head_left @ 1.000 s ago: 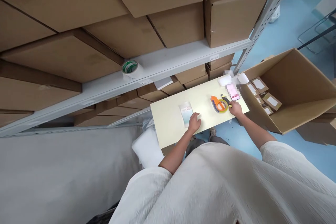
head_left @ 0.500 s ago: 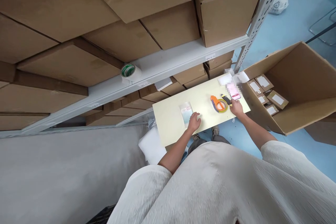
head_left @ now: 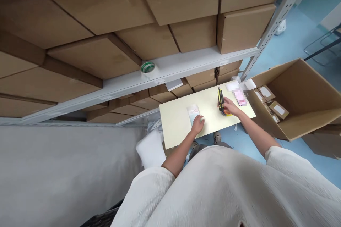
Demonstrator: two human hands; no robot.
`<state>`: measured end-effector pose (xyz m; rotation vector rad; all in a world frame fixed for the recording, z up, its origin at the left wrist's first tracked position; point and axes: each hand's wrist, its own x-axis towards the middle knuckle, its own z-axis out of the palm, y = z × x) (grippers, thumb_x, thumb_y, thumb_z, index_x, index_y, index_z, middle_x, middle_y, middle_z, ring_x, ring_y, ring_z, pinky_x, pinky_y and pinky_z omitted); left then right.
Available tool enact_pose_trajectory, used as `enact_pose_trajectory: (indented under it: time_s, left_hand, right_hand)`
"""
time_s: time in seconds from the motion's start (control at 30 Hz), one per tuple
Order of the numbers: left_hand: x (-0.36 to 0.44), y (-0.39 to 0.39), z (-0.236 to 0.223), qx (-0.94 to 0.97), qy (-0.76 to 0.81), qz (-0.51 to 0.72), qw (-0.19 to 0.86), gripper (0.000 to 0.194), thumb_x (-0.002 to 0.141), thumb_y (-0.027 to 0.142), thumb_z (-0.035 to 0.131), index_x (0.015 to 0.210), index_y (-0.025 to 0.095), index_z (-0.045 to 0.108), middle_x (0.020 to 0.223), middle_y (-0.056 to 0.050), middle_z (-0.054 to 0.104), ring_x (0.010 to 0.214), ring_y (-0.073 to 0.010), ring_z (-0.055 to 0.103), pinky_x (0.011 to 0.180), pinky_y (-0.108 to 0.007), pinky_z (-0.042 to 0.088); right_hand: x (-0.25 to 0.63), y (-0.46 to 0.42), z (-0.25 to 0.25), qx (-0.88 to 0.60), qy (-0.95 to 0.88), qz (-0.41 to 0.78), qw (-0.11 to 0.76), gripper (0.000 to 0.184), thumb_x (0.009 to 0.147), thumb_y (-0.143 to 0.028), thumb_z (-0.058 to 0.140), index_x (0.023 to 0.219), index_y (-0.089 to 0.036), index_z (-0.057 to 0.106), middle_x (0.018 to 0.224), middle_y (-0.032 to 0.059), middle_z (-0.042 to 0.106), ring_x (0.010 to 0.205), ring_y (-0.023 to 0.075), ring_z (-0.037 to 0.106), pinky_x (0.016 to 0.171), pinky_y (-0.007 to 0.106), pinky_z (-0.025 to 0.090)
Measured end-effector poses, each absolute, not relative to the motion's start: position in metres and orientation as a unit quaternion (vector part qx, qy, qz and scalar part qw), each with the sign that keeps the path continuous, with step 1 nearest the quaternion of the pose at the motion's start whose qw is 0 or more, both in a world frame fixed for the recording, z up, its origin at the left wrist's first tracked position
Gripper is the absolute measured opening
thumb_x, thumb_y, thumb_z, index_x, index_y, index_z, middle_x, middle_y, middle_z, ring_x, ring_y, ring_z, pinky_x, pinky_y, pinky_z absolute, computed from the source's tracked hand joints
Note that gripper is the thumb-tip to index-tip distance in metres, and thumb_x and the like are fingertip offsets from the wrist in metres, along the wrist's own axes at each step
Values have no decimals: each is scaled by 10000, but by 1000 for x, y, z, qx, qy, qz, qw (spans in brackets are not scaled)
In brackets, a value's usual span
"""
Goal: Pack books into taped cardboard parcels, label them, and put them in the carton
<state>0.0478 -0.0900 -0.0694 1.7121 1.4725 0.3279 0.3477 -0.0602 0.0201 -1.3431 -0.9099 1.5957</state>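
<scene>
A black and yellow utility knife [head_left: 221,100] stands out from my right hand [head_left: 229,107], whose fingers are closed round it above the table. Under that hand, mostly hidden, is the orange tape dispenser [head_left: 227,113] with its roll. My left hand [head_left: 197,125] lies with loosely bent, parted fingers at the lower end of a flat, pale blue and white packet [head_left: 193,111]. It touches the packet but does not grip it. Both hands are over a narrow cream tabletop [head_left: 174,124].
A large open carton [head_left: 311,95] with several small labelled boxes stands right of the table. Behind are shelves [head_left: 181,62] of cardboard boxes, with a tape roll [head_left: 148,69] on the ledge. A blurred pink item [head_left: 240,96] lies at the table's right end. White foam sheets [head_left: 151,149] hang at left.
My right hand has picked up the utility knife from the table and moved left with it, over the tape dispenser. My left hand stays by the packet. The camera view has shifted slightly.
</scene>
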Motion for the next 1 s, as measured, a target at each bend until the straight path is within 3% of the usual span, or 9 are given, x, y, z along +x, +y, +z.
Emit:
enact_pose_trajectory:
  time_s: [0.27,0.53,0.67,0.8,1.0]
  left_hand:
    - [-54,-105,-75,649,617,155,417,338,1012,263,563,1312,218,713,1507,-133,656,1543,-263,512,1336,-459,367]
    - [-149,-126,-103,614,658,145,412,383,939,263,596,1299,218,718,1473,-143,680,1508,-298,545,1304,-510,410]
    - [-178,-125,-115,611,660,118,421,399,942,261,605,1322,201,708,1571,-165,621,1558,-312,498,1311,-504,394]
    - [-195,-123,-122,614,653,88,434,456,932,332,683,1368,202,687,1657,-189,549,1609,-351,438,1326,-501,362]
    - [-203,-127,-124,661,614,53,428,610,933,279,645,1531,175,575,1740,-199,449,1641,-345,399,1342,-508,341]
  right_hand:
    - [221,-72,15,-547,-358,697,296,255,879,-272,695,1114,-233,602,1004,64,792,797,171,739,654,259,608]
    - [119,-88,-16,-607,-413,636,237,243,993,-442,697,1043,-224,604,822,16,750,538,122,598,480,225,474]
    - [89,-93,-28,-686,-450,537,196,310,1011,-520,682,901,-241,603,700,-12,719,479,126,559,487,239,456]
    - [66,-89,-36,-741,-456,471,145,368,1019,-525,685,792,-248,601,633,8,720,514,162,628,565,268,506]
    - [40,-60,-54,-755,-416,488,134,228,1033,-433,682,942,-246,589,633,-24,691,504,148,616,532,253,479]
